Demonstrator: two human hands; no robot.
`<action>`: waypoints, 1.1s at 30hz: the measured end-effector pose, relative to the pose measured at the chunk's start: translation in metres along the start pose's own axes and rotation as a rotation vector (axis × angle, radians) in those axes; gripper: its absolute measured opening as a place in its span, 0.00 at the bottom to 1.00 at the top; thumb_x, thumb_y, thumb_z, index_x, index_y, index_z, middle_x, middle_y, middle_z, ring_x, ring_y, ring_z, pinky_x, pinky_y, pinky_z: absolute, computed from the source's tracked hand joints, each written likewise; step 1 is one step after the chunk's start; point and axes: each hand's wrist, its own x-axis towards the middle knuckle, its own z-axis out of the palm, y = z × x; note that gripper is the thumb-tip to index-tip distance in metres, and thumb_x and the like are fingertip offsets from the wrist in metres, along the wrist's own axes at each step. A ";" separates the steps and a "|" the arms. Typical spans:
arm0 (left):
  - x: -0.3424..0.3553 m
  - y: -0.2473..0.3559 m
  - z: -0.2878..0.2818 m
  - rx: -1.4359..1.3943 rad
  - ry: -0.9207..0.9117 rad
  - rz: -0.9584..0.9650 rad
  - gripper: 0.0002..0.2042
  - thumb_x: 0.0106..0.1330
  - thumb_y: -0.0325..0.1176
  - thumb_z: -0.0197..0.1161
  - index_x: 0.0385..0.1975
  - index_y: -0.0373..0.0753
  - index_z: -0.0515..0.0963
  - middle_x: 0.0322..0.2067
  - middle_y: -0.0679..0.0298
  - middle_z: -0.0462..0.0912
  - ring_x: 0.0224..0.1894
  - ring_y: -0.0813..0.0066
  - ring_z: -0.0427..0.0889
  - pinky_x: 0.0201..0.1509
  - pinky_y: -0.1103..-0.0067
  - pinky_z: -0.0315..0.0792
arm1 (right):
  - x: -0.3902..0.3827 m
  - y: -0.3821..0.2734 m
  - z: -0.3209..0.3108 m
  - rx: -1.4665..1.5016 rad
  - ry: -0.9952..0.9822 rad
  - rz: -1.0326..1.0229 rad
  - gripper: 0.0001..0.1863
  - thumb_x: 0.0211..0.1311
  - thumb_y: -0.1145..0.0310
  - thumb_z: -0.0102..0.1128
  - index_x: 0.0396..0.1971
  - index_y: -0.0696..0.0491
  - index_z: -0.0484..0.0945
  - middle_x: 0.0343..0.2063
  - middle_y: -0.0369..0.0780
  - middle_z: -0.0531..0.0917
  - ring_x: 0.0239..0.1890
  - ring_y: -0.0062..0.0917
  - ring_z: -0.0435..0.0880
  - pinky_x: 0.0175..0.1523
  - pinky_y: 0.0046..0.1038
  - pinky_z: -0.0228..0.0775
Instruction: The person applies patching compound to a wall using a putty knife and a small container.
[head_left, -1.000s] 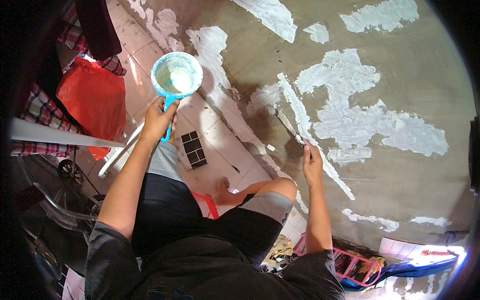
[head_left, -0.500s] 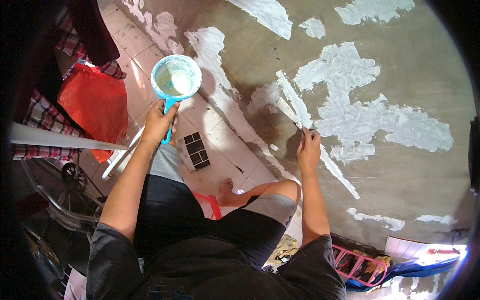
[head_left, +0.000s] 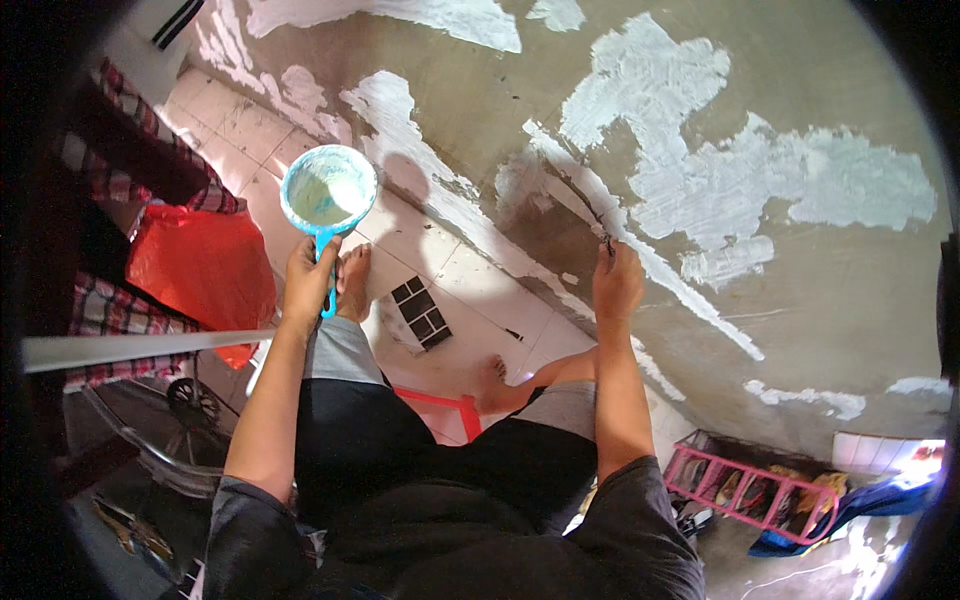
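Observation:
My left hand (head_left: pixel 308 275) is closed on the handle of a light-blue dipper (head_left: pixel 330 188), which has white paste smeared inside and on its rim. My right hand (head_left: pixel 617 275) grips a scraper (head_left: pixel 585 200) by its end, with the blade lying along a long white streak of paste on the grey wall (head_left: pixel 830 310). Irregular white patches (head_left: pixel 660 170) cover parts of that wall, and a shadow falls beside the scraper.
Tiled floor (head_left: pixel 470 300) runs along the wall's foot, with a black-patterned tile (head_left: pixel 420 315) on it. At left are a red plastic bag (head_left: pixel 195 265), plaid cloth, a white pole (head_left: pixel 150 348) and a wheel. A pink rack (head_left: pixel 750 487) stands lower right.
The view has shifted, so the dipper sits lower left and my bare left foot now shows. My right hand has risen along the scraped streak relative to the wall.

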 end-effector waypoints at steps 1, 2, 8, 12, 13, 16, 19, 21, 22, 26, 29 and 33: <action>-0.001 0.002 0.000 0.011 0.014 -0.010 0.13 0.71 0.40 0.61 0.32 0.37 0.71 0.18 0.67 0.75 0.13 0.80 0.72 0.16 0.82 0.64 | -0.002 0.003 0.002 -0.015 0.022 0.015 0.10 0.66 0.60 0.60 0.44 0.46 0.80 0.39 0.41 0.82 0.42 0.39 0.81 0.43 0.41 0.75; -0.003 0.003 0.001 0.021 0.029 -0.020 0.13 0.71 0.40 0.61 0.32 0.37 0.71 0.18 0.67 0.75 0.13 0.80 0.72 0.16 0.82 0.64 | -0.002 0.008 0.001 0.042 0.021 0.023 0.10 0.66 0.60 0.60 0.44 0.45 0.79 0.40 0.40 0.81 0.43 0.39 0.81 0.44 0.41 0.75; 0.001 -0.001 -0.002 -0.001 0.040 -0.032 0.11 0.72 0.40 0.60 0.38 0.39 0.71 0.17 0.67 0.73 0.14 0.80 0.72 0.15 0.82 0.66 | -0.007 0.019 0.001 0.058 -0.050 0.095 0.10 0.65 0.61 0.61 0.43 0.46 0.78 0.41 0.40 0.81 0.46 0.41 0.80 0.45 0.42 0.75; 0.002 0.008 0.007 0.007 -0.005 -0.033 0.11 0.71 0.40 0.61 0.38 0.40 0.71 0.18 0.67 0.73 0.14 0.79 0.73 0.15 0.82 0.66 | -0.008 0.025 0.009 0.017 -0.050 0.089 0.12 0.66 0.59 0.60 0.45 0.46 0.77 0.40 0.40 0.82 0.46 0.40 0.80 0.44 0.42 0.75; -0.001 0.009 0.010 -0.001 0.006 -0.042 0.11 0.72 0.40 0.61 0.37 0.40 0.71 0.18 0.67 0.73 0.14 0.79 0.73 0.15 0.82 0.66 | -0.011 0.027 0.009 0.019 -0.074 0.111 0.12 0.65 0.60 0.60 0.45 0.47 0.77 0.40 0.41 0.82 0.46 0.41 0.80 0.45 0.42 0.75; -0.001 0.001 0.004 0.066 -0.005 -0.006 0.11 0.72 0.39 0.60 0.36 0.40 0.70 0.18 0.66 0.74 0.14 0.80 0.73 0.15 0.82 0.67 | -0.016 0.035 0.004 0.045 -0.148 0.199 0.12 0.64 0.61 0.60 0.44 0.49 0.77 0.40 0.43 0.82 0.45 0.43 0.81 0.48 0.43 0.75; 0.003 -0.002 -0.001 -0.009 0.007 -0.014 0.10 0.72 0.38 0.60 0.37 0.39 0.70 0.17 0.66 0.73 0.13 0.79 0.72 0.15 0.82 0.67 | -0.028 0.043 -0.013 0.067 -0.212 0.212 0.11 0.65 0.62 0.61 0.43 0.50 0.76 0.40 0.43 0.83 0.43 0.43 0.81 0.47 0.43 0.74; 0.003 0.000 0.000 -0.025 0.015 -0.028 0.10 0.72 0.37 0.59 0.37 0.39 0.70 0.17 0.66 0.73 0.13 0.79 0.72 0.15 0.82 0.68 | -0.034 0.050 -0.022 0.044 -0.212 0.058 0.11 0.65 0.63 0.61 0.43 0.51 0.76 0.40 0.43 0.83 0.43 0.43 0.82 0.44 0.43 0.73; 0.002 0.001 0.001 -0.031 0.011 -0.025 0.10 0.72 0.37 0.59 0.37 0.38 0.70 0.17 0.66 0.73 0.13 0.79 0.72 0.15 0.82 0.68 | -0.036 0.049 -0.022 0.123 -0.262 0.048 0.11 0.65 0.63 0.61 0.44 0.51 0.76 0.40 0.43 0.83 0.43 0.44 0.82 0.44 0.42 0.73; 0.003 0.001 0.004 -0.022 -0.012 -0.018 0.10 0.72 0.38 0.60 0.36 0.38 0.71 0.18 0.66 0.73 0.13 0.79 0.72 0.15 0.81 0.66 | -0.045 0.032 -0.018 0.403 -0.402 0.007 0.13 0.65 0.61 0.60 0.45 0.50 0.77 0.37 0.44 0.83 0.40 0.45 0.83 0.42 0.43 0.75; 0.001 0.002 0.011 -0.025 -0.023 -0.035 0.10 0.72 0.38 0.60 0.34 0.39 0.70 0.18 0.66 0.74 0.13 0.78 0.73 0.15 0.81 0.66 | -0.039 0.008 -0.019 0.462 -0.333 -0.085 0.14 0.65 0.59 0.59 0.47 0.48 0.78 0.36 0.43 0.83 0.39 0.43 0.84 0.41 0.43 0.77; 0.000 0.004 0.017 -0.026 -0.049 -0.045 0.10 0.72 0.37 0.60 0.34 0.39 0.69 0.18 0.65 0.74 0.13 0.78 0.72 0.15 0.81 0.67 | -0.018 -0.023 -0.025 0.329 -0.346 -0.115 0.12 0.66 0.60 0.58 0.44 0.49 0.78 0.34 0.42 0.83 0.36 0.39 0.85 0.39 0.40 0.79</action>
